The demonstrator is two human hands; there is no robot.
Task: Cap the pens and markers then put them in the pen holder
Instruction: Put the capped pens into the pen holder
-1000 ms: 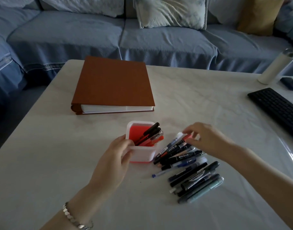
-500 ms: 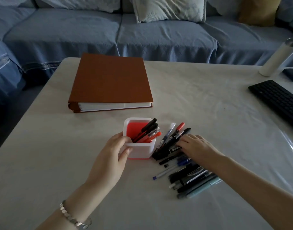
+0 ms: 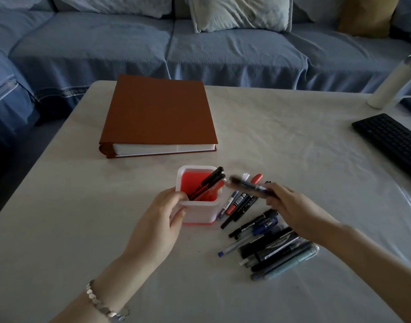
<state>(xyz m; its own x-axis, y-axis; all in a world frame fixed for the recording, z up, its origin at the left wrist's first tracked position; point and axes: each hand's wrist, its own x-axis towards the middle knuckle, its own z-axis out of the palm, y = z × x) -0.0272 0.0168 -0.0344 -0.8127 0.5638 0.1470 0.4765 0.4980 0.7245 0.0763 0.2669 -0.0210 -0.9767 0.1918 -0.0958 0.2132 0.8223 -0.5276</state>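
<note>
Hands (image 3: 158, 220) (image 3: 290, 206) work over pale table (image 3: 293, 127) — sofa (image 3: 223, 50) behind.

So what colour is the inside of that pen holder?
Red inside the pen holder, with white outer walls; the head view shows it.

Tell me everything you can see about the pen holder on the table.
The pen holder is a small square cup with rounded corners, seemingly plastic: whitish, translucent walls and a red inside and base. It stands upright on the table, in front of the brown binder. Several black and red pens lean inside toward its right corner. The left hand grips its near-left side, with fingers over the rim. Loose pens lie just to its right.
</note>
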